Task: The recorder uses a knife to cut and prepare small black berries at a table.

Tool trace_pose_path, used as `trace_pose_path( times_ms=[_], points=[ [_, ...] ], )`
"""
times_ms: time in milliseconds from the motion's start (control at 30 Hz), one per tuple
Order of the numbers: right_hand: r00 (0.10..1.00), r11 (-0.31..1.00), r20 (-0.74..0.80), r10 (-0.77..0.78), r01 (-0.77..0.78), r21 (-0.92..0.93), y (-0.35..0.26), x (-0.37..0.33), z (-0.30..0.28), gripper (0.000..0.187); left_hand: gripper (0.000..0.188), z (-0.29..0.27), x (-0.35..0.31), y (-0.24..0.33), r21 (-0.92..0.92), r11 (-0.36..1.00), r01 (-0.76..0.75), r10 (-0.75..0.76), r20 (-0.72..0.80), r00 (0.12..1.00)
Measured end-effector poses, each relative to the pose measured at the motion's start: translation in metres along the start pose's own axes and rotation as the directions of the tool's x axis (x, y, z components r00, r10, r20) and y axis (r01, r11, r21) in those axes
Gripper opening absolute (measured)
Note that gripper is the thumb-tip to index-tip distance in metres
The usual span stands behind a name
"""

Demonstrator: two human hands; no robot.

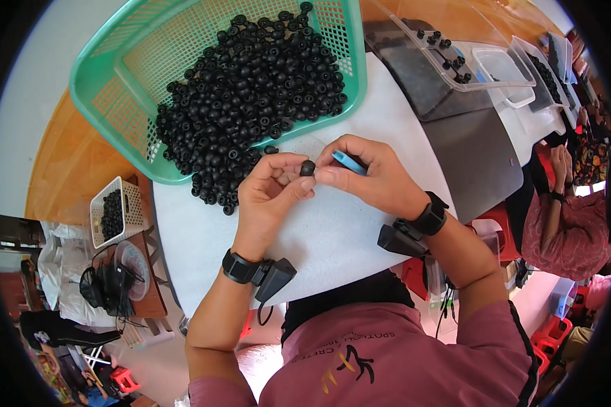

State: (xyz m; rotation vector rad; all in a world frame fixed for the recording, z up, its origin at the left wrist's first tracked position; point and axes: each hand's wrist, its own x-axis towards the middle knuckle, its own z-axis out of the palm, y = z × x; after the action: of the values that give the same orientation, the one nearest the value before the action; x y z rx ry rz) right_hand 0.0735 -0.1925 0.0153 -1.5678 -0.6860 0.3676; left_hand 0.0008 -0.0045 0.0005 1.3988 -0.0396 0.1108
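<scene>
Between finger and thumb, my left hand (pixel 265 197) pinches a small round black part (pixel 307 167), held over the white table cover. My right hand (pixel 387 178) is closed on a light-blue tool (pixel 349 161), seen only in part, so its kind is unclear. The right fingertips meet the black part from its right side. Just beyond both hands, a heap of similar black knob-like parts (pixel 251 81) fills much of a tilted green plastic basket (pixel 358 61). The heap spills over the basket's near edge onto the white table cover (pixel 346 237).
Transparent plastic bins (pixel 448 78) with a few black parts stand at the right, beside a dark grey board (pixel 475 163). A white basket (pixel 137 214) of black parts is at the left. Another person (pixel 567 230) sits at the far right.
</scene>
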Motion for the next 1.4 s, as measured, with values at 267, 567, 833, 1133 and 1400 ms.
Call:
trace_pose_path(
  times_ms=[267, 567, 833, 1133, 1400],
  points=[
    [0.984, 0.962, 0.084, 0.16, -0.174, 0.209, 0.0, 0.004, -0.002, 0.021, 0.026, 0.002, -0.005, 0.002, 0.068, 0.997, -0.043, 0.041, 0.03, 0.999],
    [0.959, 0.911, 0.145, 0.244, -0.278, 0.305, -0.011, 0.005, -0.004, 0.021, 0.027, -0.003, -0.002, -0.005, -0.063, 0.996, 0.058, -0.057, 0.019, 0.998],
    [1.0, 1.0, -0.008, -0.028, 0.027, -0.001, 0.008, 0.004, 0.002, 0.023, 0.023, -0.005, 0.0, -0.005, -0.304, 0.948, 0.094, -0.081, 0.055, 0.995],
    [0.945, 0.878, 0.114, -0.306, 0.327, -0.348, 0.0, 0.002, -0.002, 0.021, 0.026, -0.008, -0.001, -0.003, -0.457, 0.885, 0.09, -0.075, 0.051, 0.996],
    [0.944, 0.863, 0.099, -0.316, 0.329, -0.384, 0.003, 0.003, -0.002, 0.021, 0.029, -0.01, -0.001, -0.006, -0.435, 0.895, 0.095, -0.078, 0.055, 0.995]
  ],
)
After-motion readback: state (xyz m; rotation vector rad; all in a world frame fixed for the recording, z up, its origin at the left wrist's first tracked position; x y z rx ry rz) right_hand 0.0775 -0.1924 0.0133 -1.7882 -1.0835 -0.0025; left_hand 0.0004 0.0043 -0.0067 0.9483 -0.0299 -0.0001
